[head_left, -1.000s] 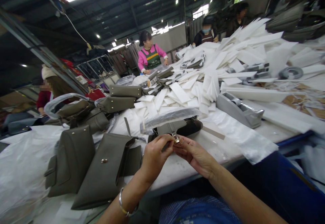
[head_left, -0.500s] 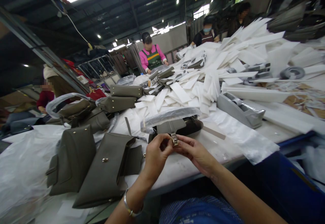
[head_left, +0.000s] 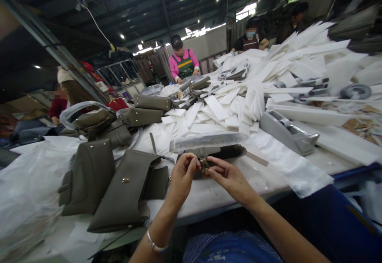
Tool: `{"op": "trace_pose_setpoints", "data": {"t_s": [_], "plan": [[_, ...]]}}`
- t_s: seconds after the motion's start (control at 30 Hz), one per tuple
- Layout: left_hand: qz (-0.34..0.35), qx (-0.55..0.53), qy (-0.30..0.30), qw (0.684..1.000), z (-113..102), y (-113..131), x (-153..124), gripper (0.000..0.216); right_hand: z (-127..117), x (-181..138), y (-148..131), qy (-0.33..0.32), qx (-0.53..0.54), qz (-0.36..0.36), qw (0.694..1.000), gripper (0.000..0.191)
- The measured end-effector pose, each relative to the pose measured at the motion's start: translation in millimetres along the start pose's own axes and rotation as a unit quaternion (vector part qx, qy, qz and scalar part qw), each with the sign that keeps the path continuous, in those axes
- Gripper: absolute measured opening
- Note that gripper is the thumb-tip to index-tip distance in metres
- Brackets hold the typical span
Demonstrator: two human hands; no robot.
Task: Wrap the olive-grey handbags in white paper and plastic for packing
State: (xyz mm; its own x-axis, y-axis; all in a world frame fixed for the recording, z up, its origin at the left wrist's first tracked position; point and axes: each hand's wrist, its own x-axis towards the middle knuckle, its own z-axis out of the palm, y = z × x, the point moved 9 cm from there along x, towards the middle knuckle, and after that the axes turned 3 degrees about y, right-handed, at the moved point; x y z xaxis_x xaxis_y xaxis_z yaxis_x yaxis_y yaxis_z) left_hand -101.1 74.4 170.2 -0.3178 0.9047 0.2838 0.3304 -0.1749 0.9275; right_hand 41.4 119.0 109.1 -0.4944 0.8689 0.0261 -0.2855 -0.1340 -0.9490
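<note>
A dark olive handbag (head_left: 235, 151) lies in front of me, its handle (head_left: 209, 140) wrapped in clear plastic. A gold-coloured metal clasp (head_left: 204, 166) hangs at the end of its flap strap. My right hand (head_left: 229, 178) grips this clasp between thumb and fingers. Just left of the clasp, my left hand (head_left: 184, 175) is closed in a pinch; what lies between its fingertips is too small to make out. Left of my hands, another olive bag (head_left: 122, 193) with a small gold fitting leans beside an upright olive bag (head_left: 92, 175).
A grey tape dispenser (head_left: 288, 133) stands to the right, near a plastic sheet (head_left: 292, 167). White foam pieces (head_left: 217, 108) are heaped behind the handbag. Crumpled plastic (head_left: 32, 183) covers the left side. Across the table works a person in pink sleeves (head_left: 183, 62); others sit farther off.
My left fingers have drawn slightly left off the clasp, and the clasp has tilted in my right hand. The whole view has shifted a little.
</note>
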Motion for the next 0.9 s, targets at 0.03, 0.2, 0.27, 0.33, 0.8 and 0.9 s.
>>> {"op": "trace_pose_setpoints", "data": {"t_s": [0.03,0.2,0.27,0.33,0.8,0.9], "plan": [[0.049,0.082,0.033,0.995,-9.4,7.0,-0.6,0.022,-1.4,0.6,-1.7,0.008,-0.008,-0.006,1.000,0.053],[0.047,0.144,0.052,0.987,-43.9,6.2,-10.8,0.020,-10.0,3.7,-8.0,0.036,-0.035,-0.008,0.999,0.050],[-0.007,0.109,0.036,0.993,-56.5,-2.4,-24.4,0.022,-10.8,3.9,-9.7,0.032,-0.042,-0.005,0.999,0.051],[-0.056,0.091,0.050,0.993,-72.8,-11.3,-45.4,0.027,-11.6,2.8,-10.5,0.034,-0.049,-0.004,0.998,0.052],[-0.240,0.167,0.006,0.956,-127.4,-111.4,-237.9,0.014,-14.3,-0.8,-7.9,0.055,-0.123,-0.033,0.990,0.053],[-0.258,0.197,-0.002,0.946,-128.9,-105.4,-229.6,0.022,-18.9,-5.6,-12.9,0.049,-0.160,-0.043,0.985,0.051]]}}
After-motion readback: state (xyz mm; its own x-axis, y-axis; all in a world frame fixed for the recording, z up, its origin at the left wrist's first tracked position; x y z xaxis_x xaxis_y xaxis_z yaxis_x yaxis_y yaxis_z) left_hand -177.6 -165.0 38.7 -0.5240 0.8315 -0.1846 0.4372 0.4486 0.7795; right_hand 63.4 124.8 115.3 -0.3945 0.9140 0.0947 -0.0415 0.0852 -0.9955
